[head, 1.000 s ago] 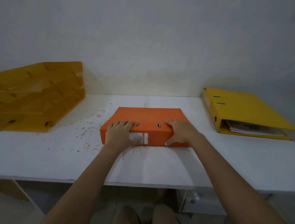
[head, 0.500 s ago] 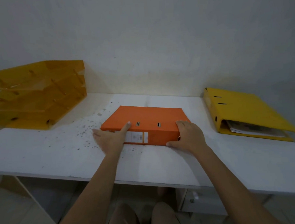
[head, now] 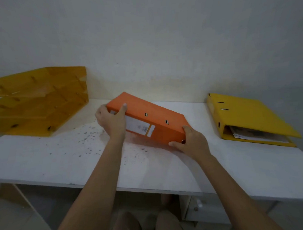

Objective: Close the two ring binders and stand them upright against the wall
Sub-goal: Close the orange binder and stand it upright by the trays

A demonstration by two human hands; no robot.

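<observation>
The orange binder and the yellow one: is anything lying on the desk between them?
No. In the head view only bare white desk separates the orange binder from the yellow binder. The right hand grips the orange binder's lower corner.

1. Dim, flat indoor light w/ grey-blue cast; wall [head: 144,37] looks murky, darker toward corners.
2. No glare; table [head: 236,163] is brightest area.
3. Soft shadows only: behind orange binder [head: 147,115], beside yellow tray stack [head: 39,102], under desk.
4. Wide-angle distortion: table edge bows, forearms stretch at bottom.
5. Slight motion blur & soft detail, esp. binder label, frame edges.
</observation>
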